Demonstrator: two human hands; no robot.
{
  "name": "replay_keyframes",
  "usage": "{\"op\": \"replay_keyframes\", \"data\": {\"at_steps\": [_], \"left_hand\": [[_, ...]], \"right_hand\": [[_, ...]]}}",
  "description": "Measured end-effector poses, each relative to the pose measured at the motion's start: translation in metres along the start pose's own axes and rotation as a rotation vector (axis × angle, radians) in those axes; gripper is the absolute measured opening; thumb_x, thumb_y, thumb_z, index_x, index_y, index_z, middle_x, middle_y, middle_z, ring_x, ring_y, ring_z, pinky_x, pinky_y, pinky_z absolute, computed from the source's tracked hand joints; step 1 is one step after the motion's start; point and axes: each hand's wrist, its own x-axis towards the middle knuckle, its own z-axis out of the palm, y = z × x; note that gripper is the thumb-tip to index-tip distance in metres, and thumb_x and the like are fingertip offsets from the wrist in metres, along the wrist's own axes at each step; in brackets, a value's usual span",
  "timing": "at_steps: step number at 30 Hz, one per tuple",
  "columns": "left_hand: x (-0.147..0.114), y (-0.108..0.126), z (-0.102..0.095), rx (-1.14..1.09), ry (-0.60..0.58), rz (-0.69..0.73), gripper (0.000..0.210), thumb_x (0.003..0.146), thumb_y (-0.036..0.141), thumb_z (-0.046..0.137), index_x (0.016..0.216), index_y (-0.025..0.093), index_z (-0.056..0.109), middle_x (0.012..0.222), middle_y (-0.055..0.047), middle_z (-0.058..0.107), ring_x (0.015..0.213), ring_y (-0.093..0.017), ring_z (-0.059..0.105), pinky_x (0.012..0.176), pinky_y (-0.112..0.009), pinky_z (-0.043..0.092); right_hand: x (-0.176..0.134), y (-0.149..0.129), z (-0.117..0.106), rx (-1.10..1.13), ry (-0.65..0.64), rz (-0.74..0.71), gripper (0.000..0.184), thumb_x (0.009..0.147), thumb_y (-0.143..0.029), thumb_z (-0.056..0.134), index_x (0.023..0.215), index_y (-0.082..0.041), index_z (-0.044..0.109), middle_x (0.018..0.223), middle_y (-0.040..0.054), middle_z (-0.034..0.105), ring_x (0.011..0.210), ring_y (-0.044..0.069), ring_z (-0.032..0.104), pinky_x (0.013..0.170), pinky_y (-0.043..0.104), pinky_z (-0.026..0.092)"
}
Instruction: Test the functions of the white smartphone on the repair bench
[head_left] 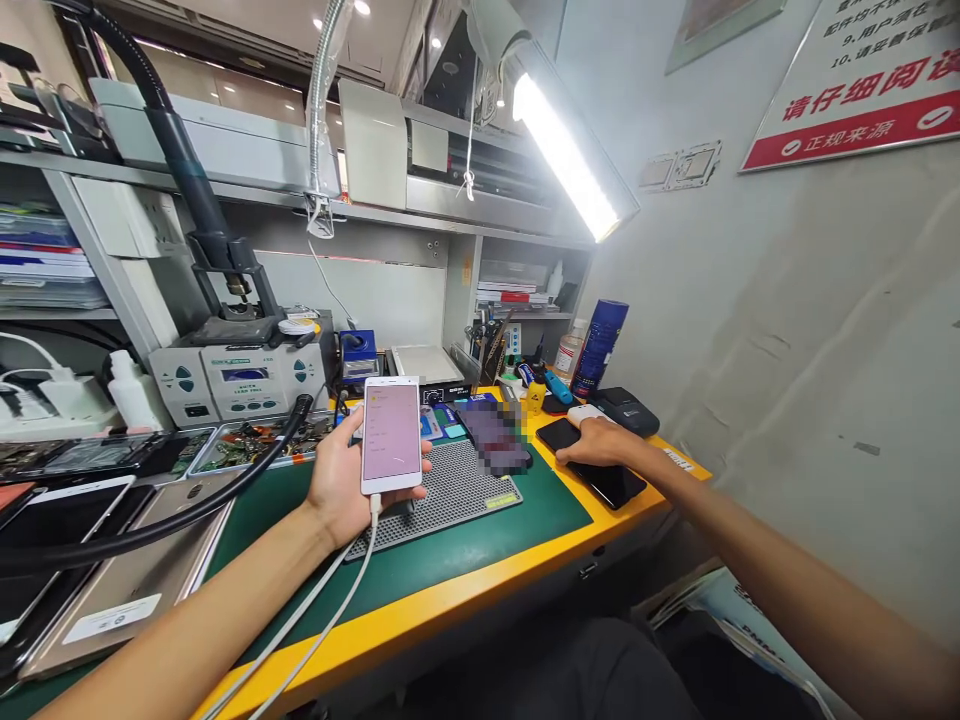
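White phone [391,435] above the grey mat [457,490]'s left side, white cable [365,575] plugged in.
Left of this mat stands a grey station [247,378]. Right of the mat, the right hand [600,441] partly covers a black phone [616,485]; its grip I cannot tell. The left hand [339,485] is closed around the white phone.

On our counter [420,622] lay a mat [480,560], and on that a smaller pad [450,490]. Our left grip [337,485] held a phone [391,440] over the pad's left part, a cable [375,507] running from its lower end toward us. To the right, our right grip [596,442] lay over a second phone [619,484]; behind that sat a box [628,411], and farther back a can [600,345] just right of a bottle [568,350]. Behind and left stood a station [247,378], with several devices [142,572] nearer us. A shelf [420,220] spanned the back.
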Motion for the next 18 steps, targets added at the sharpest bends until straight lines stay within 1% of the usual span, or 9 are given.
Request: {"op": "replay_keyframes", "data": {"at_steps": [3,5,8,10,12,14,16,18], "left_hand": [[0.0,0.0,0.0,-0.002,0.01,-0.001,0.06,0.102,0.051,0.032,0.126,0.004,0.061,0.099,-0.023,0.073,0.076,-0.032,0.072,0.056,-0.048,0.061],[0.001,0.0,0.0,-0.003,0.002,0.001,0.061,0.102,0.052,0.032,0.126,0.004,0.061,0.099,-0.023,0.073,0.076,-0.032,0.072,0.056,-0.049,0.061],[0.001,0.0,-0.002,-0.004,-0.018,-0.002,0.062,0.101,0.052,0.033,0.125,0.003,0.062,0.1,-0.023,0.073,0.076,-0.032,0.072,0.057,-0.049,0.062],[0.001,0.0,-0.003,-0.005,-0.023,-0.001,0.062,0.101,0.053,0.034,0.125,0.003,0.062,0.099,-0.023,0.073,0.076,-0.032,0.072,0.057,-0.049,0.062],[0.002,-0.001,-0.003,-0.008,-0.023,-0.001,0.063,0.101,0.054,0.033,0.125,0.003,0.062,0.099,-0.022,0.073,0.076,-0.032,0.072,0.056,-0.049,0.062],[0.002,-0.001,-0.003,-0.013,-0.023,-0.004,0.063,0.101,0.054,0.033,0.125,0.004,0.062,0.098,-0.022,0.073,0.075,-0.032,0.072,0.056,-0.049,0.062],[0.002,-0.001,-0.003,-0.017,-0.023,-0.006,0.063,0.101,0.053,0.033,0.124,0.003,0.062,0.097,-0.022,0.073,0.074,-0.032,0.072,0.056,-0.048,0.061],[0.002,-0.001,-0.002,-0.019,-0.019,-0.008,0.063,0.101,0.053,0.032,0.123,0.003,0.063,0.097,-0.023,0.073,0.074,-0.032,0.072,0.055,-0.049,0.061]], "right_hand": [[0.001,0.0,0.0,0.002,-0.012,0.01,0.075,0.07,-0.057,0.07,0.128,-0.01,0.063,0.127,0.0222,0.065,0.11,0.035,0.065,0.077,0.034,0.05],[0.002,0.002,0.001,0.002,-0.019,0.008,0.077,0.072,-0.057,0.069,0.132,-0.01,0.061,0.13,0.0229,0.064,0.113,0.036,0.064,0.083,0.036,0.05],[0.005,0.006,0.003,-0.004,-0.024,-0.004,0.085,0.074,-0.058,0.069,0.142,-0.01,0.054,0.14,0.0239,0.058,0.125,0.036,0.059,0.092,0.037,0.048],[0.005,0.009,0.005,-0.015,-0.024,-0.003,0.088,0.075,-0.059,0.068,0.145,-0.008,0.051,0.146,0.0258,0.053,0.129,0.037,0.056,0.096,0.038,0.048],[0.003,0.011,0.007,-0.028,-0.019,0.001,0.086,0.078,-0.061,0.066,0.143,-0.006,0.052,0.148,0.0283,0.05,0.128,0.039,0.057,0.096,0.04,0.048],[-0.001,0.012,0.01,-0.038,-0.01,0.008,0.084,0.081,-0.064,0.062,0.139,-0.004,0.055,0.146,0.0304,0.05,0.124,0.039,0.059,0.094,0.042,0.048],[-0.007,0.013,0.016,-0.05,0.02,0.016,0.081,0.083,-0.066,0.057,0.135,-0.004,0.057,0.143,0.0308,0.053,0.12,0.039,0.061,0.092,0.042,0.049],[-0.013,0.012,0.022,-0.064,0.077,0.015,0.075,0.087,-0.064,0.053,0.131,-0.004,0.059,0.137,0.0289,0.059,0.117,0.039,0.063,0.09,0.042,0.049]]}}
